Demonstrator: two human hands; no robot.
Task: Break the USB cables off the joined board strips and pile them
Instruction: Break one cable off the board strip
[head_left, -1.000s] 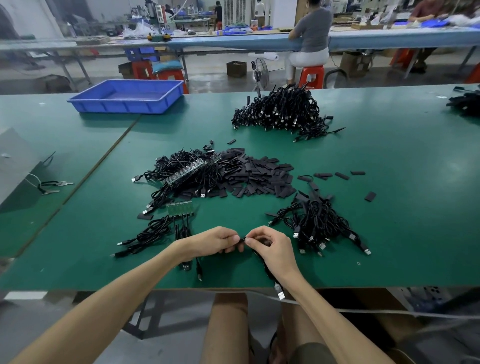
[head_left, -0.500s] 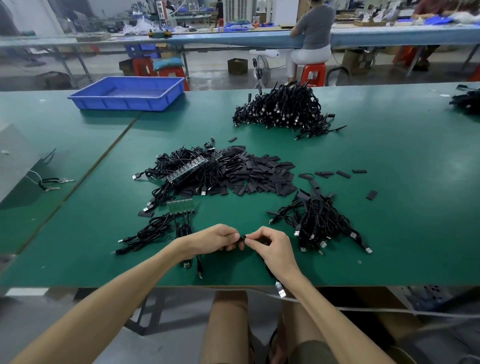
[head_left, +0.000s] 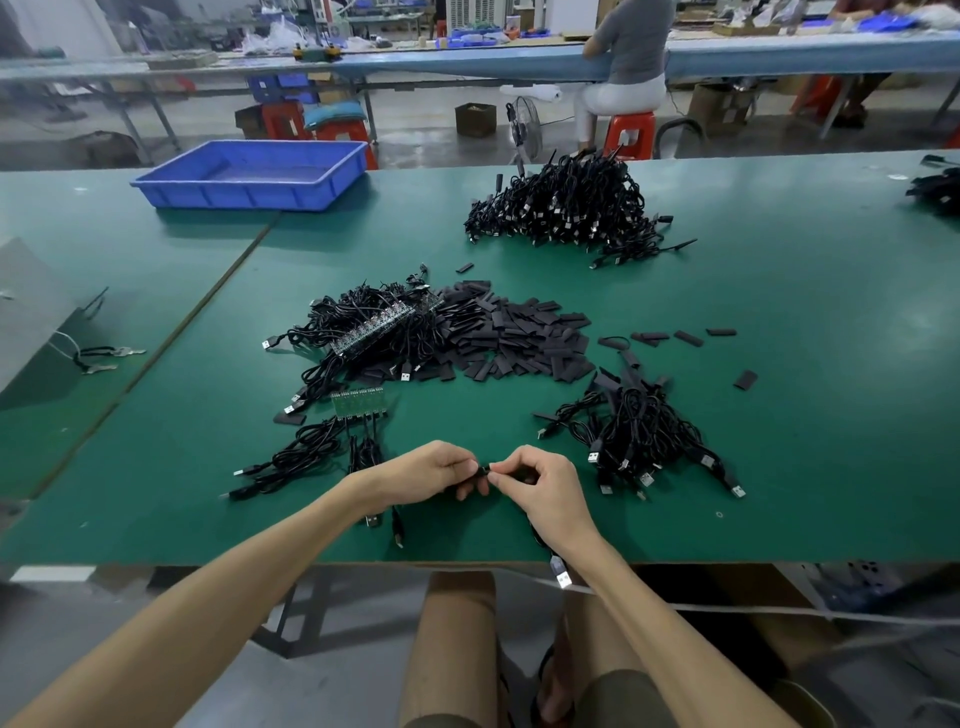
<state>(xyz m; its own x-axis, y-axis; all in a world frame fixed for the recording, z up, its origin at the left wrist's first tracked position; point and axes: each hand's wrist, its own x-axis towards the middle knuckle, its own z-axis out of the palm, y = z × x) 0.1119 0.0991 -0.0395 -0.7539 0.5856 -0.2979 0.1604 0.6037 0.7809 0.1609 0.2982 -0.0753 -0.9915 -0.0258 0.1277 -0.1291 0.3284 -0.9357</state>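
My left hand and my right hand meet near the table's front edge and pinch a small black cable end between their fingertips. The cable runs under my right wrist, and its USB plug hangs over the table edge. A green joined board strip with black cables attached lies just beyond my left hand. A pile of loose cables sits to the right of my hands. A bigger tangle of cables on a board strip lies further back.
Black flat sleeves lie heaped in the middle of the green table. A large cable heap sits at the back, a blue tray at the back left. A person sits on a red stool behind.
Both hands stay together at the same spot, working the small cable end; only slight finger movement shows.
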